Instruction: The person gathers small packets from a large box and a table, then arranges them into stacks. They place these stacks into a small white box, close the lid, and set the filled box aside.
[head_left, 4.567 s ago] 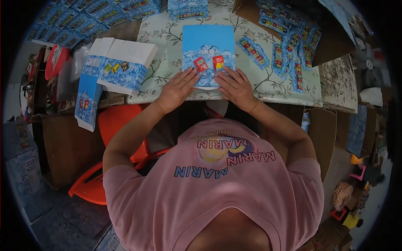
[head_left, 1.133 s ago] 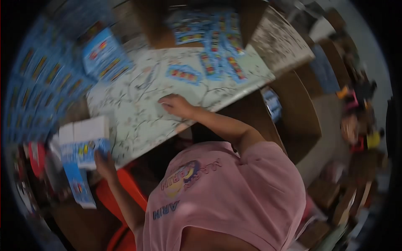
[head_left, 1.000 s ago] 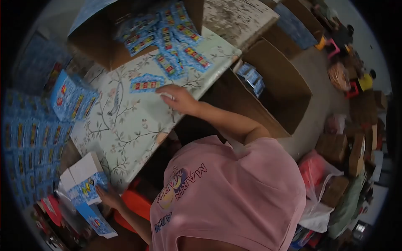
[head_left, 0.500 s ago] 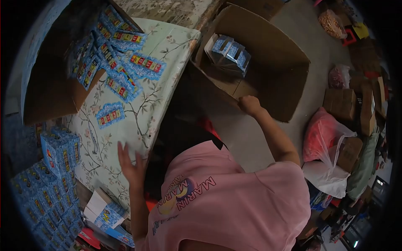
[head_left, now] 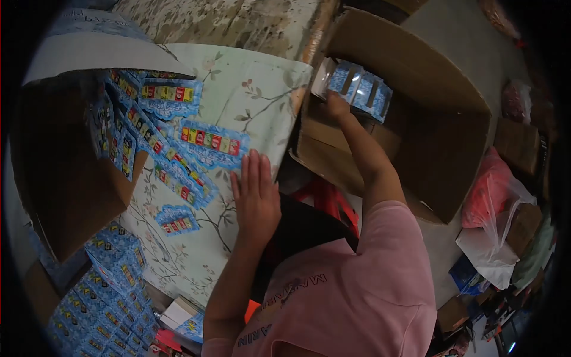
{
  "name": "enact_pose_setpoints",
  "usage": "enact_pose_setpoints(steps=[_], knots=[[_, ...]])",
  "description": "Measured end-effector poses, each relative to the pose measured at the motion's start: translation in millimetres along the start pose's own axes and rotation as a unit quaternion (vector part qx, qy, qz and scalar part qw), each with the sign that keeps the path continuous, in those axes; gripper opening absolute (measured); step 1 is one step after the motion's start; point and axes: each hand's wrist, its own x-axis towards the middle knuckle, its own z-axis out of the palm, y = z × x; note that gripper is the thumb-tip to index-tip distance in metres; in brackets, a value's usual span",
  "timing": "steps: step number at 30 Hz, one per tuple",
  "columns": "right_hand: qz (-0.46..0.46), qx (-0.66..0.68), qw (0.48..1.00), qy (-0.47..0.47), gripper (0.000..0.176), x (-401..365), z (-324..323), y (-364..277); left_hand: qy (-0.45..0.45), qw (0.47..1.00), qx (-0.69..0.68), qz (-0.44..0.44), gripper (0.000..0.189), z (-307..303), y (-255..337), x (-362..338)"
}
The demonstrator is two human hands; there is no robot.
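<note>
My left hand [head_left: 259,196] lies over the edge of the flowered tablecloth [head_left: 267,77], its fingers stretched out and nothing in them. Beyond its fingertips is a blue printed card [head_left: 214,143] with a row of red, yellow and green labels. More such cards spill from a tipped cardboard box [head_left: 71,172] on the left. My right hand [head_left: 337,106] reaches into the large open cardboard box [head_left: 443,77], its fingers closed at the near edge of the blue cartons [head_left: 370,95]. The fingertips are partly hidden there.
Many blue printed boxes [head_left: 107,303] are stacked at the lower left. A red stool [head_left: 330,199] stands below the large box. Bags, including a pink one in clear plastic [head_left: 488,190], and brown boxes [head_left: 517,143] line the right side.
My right hand has left the large box's rim and gone inside to the blue cartons. My left hand has moved up and right to the table edge. The view has shifted.
</note>
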Motion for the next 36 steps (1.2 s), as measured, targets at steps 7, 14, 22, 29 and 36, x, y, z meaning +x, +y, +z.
enact_pose_setpoints(steps=[7, 14, 22, 29, 36], knots=[[0.079, -0.128, 0.987, 0.06, 0.027, 86.8, 89.9, -2.2, -0.03, 0.999, -0.019, -0.018, 0.046, 0.3, -2.2, -0.2], [0.194, 0.033, 0.98, 0.043, 0.041, 107.6, 138.3, 63.7, -0.003, 1.0, -0.029, -0.009, 0.038, 0.1, -2.6, -1.5], [0.27, 0.06, 0.951, 0.14, 0.037, -5.0, -29.5, 74.9, 0.006, 1.0, -0.024, -0.003, 0.043, -6.8, -0.2, 5.2], [0.221, 0.045, 0.927, 0.3, 0.031, -144.1, -168.1, 143.0, 0.043, 0.998, -0.041, 0.009, 0.06, 0.7, -2.7, -2.8], [0.016, 0.348, 0.877, 0.331, 0.028, -289.4, -349.0, -2.2, 0.088, 0.942, -0.325, -0.004, 0.068, -16.9, 4.4, -26.1]])
